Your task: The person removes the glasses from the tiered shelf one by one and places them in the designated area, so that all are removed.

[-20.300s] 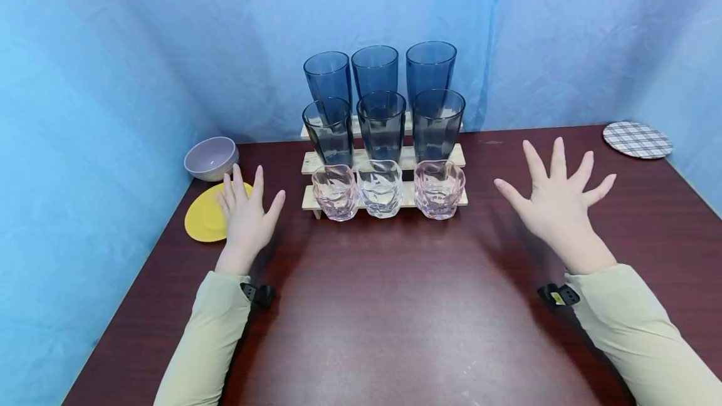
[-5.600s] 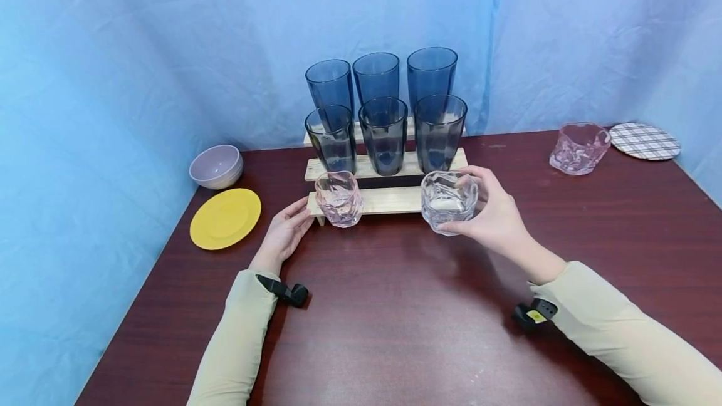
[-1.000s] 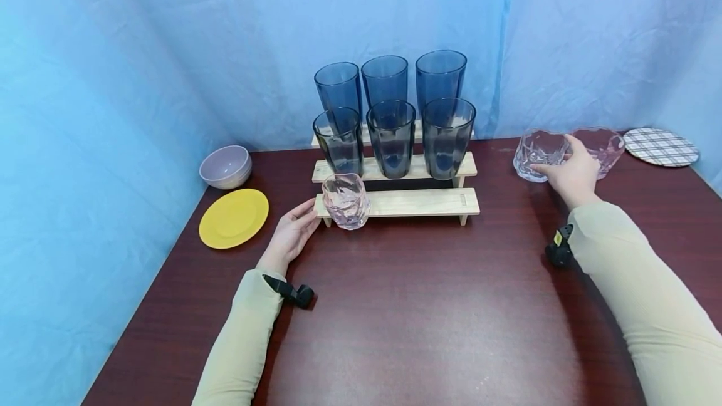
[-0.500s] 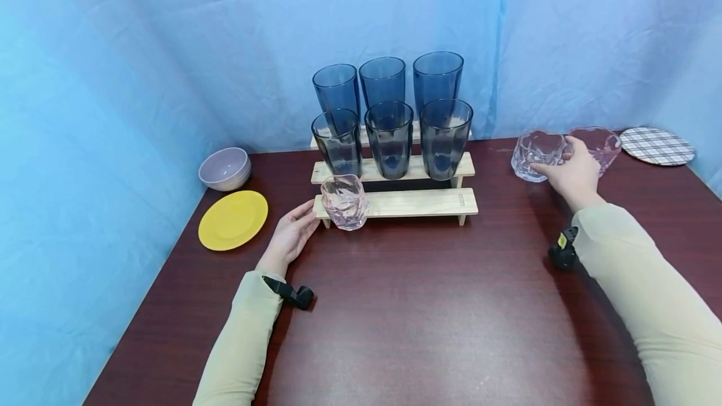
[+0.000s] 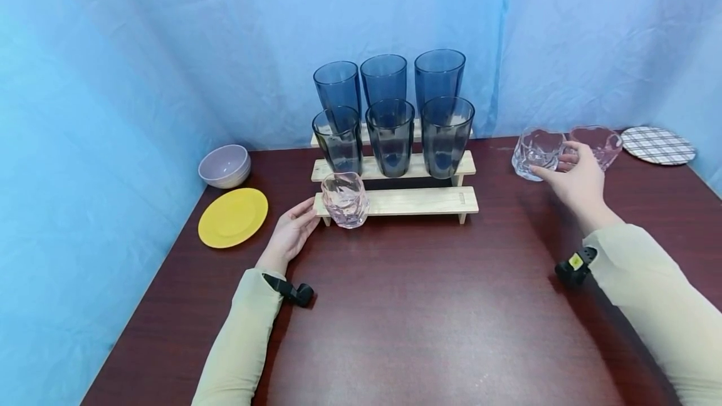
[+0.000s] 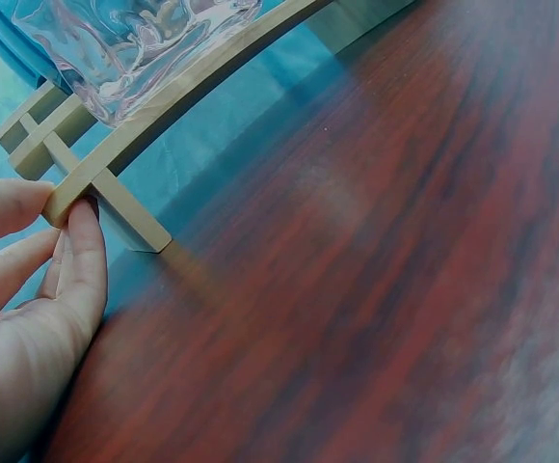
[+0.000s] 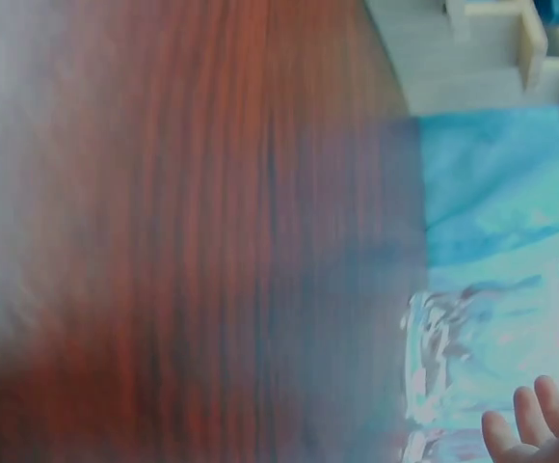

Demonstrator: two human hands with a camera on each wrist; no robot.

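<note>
1. The right hand [image 5: 576,175] is drawing back from the clear glass [image 5: 536,153], which it was gripping half a second ago; its fingers [image 5: 543,172] are now loose and spread, holding nothing, with the tips just beside the glass wall.
2. The clear glass is standing upright on the worktop [image 5: 429,306], right of the wooden rack [image 5: 412,202], just beside a pink glass [image 5: 598,145]; whether the two are touching I cannot tell. A plaid plate [image 5: 657,145] is lying further right.
3. The left hand [image 5: 292,234] is resting at the left end of the rack's lowest step; in the left wrist view its straight fingers [image 6: 85,253] are pressing against the end of the slat [image 6: 72,193].
4. Another pink glass [image 5: 345,199] is sitting on that lowest step near the left hand, untouched.
5. Six tall dark tumblers [image 5: 390,136] are filling the two upper steps, three to a row; all look empty, as do the short glasses.
6. A grey bowl [image 5: 224,165] and a yellow plate [image 5: 233,217] are lying on the far left.
7. The short glasses look thick-walled, stiff and breakable, probably weighty and slippery; taking one round its faceted sides seems surest.
</note>
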